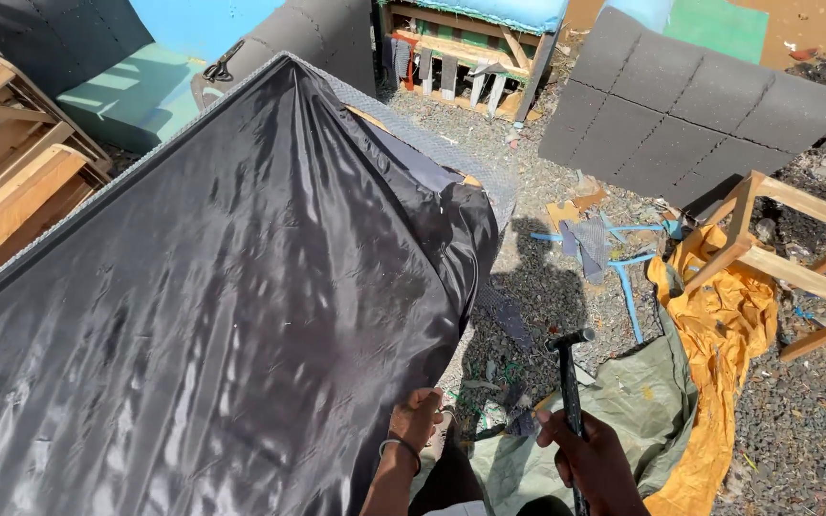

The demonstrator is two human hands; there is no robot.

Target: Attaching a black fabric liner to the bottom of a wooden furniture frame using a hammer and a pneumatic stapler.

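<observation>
A wide sheet of shiny black fabric (212, 287) is stretched over a large padded frame that fills the left of the view. My left hand (416, 417), with a bracelet on the wrist, grips the fabric's near right edge. My right hand (593, 461) holds the handle of a black hammer (569, 382), head up, just right of the frame. A grey foam edge (432, 143) shows along the frame's far side.
Dark grey foam slabs (690, 115) lean at the back right. A wooden frame (795, 268) stands over orange cloth (719, 334). Green cloth (623, 401) lies near my feet. Wooden frames (11, 162) sit left, scissors (222, 65) at the back, gravel and scraps around.
</observation>
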